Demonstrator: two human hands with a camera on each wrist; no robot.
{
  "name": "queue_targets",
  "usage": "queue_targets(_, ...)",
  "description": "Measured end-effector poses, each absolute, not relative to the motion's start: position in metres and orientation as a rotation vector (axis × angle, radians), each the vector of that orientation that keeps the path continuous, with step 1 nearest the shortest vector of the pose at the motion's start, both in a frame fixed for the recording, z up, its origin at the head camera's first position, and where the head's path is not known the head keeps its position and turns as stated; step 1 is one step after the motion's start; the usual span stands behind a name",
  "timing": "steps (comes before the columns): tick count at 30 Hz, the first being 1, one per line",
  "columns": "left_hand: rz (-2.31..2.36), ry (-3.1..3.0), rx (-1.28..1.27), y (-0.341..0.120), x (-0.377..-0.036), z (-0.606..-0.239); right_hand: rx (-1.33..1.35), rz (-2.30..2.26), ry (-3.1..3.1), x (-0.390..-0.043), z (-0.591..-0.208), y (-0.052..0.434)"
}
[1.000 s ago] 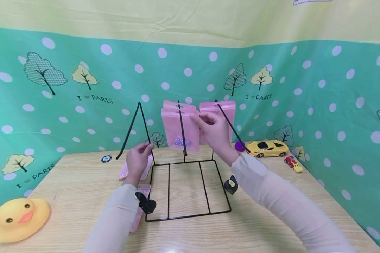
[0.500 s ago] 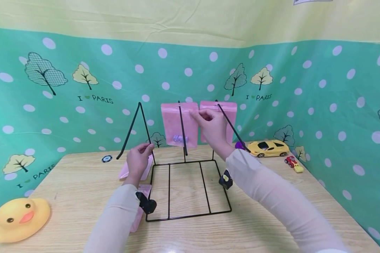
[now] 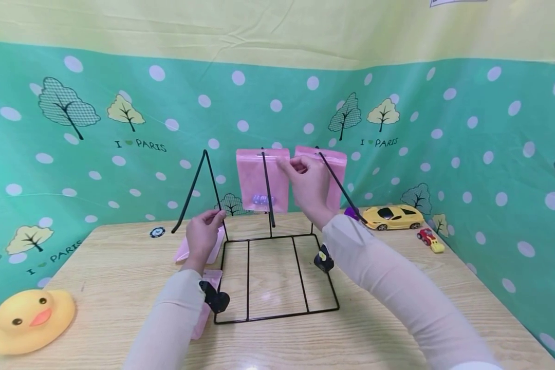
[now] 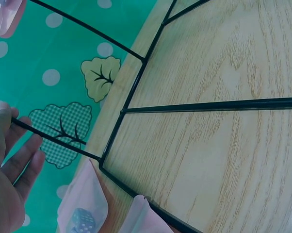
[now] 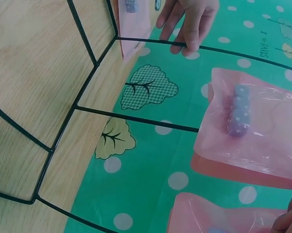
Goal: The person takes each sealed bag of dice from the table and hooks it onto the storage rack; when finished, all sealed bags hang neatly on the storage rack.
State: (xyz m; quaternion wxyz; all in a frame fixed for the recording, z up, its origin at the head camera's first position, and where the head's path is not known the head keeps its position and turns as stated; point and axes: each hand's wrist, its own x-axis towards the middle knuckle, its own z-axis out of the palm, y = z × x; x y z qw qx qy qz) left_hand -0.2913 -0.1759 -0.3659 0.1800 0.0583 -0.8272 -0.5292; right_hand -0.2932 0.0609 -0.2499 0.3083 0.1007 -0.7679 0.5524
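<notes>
A black wire rack (image 3: 277, 316) with three sloping hooks stands on the table. My left hand (image 3: 202, 234) pinches its left upright between thumb and fingers, as the left wrist view also shows. A pink zip bag (image 3: 254, 177) hangs on the middle hook, and a row of speckled lilac dice (image 5: 239, 110) shows through it. My right hand (image 3: 311, 187) pinches that bag's upper right edge. Another pink bag (image 3: 335, 174) hangs on the right hook, partly behind the right hand. The left hook (image 3: 190, 187) carries nothing.
Two more pink bags lie at the rack's left: one bag (image 3: 216, 247) behind the left hand, another bag (image 3: 202, 321) beside the forearm. A poker chip (image 3: 157, 232) and yellow duck (image 3: 32, 321) are left; a yellow toy car (image 3: 393, 218) and red-yellow toy (image 3: 430, 240) right.
My right hand has pushed the front bag back along the middle hook, so the bag behind it is now covered. The left hand has kept its hold on the rack.
</notes>
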Motion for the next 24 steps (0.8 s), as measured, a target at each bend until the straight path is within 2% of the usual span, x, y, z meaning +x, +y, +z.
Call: queue_targets(24,-1.487,-2.333,0.183,-0.174,-0.290,-0.366,0.190,1.416,-2.187,-0.280,-0.247,0.070)
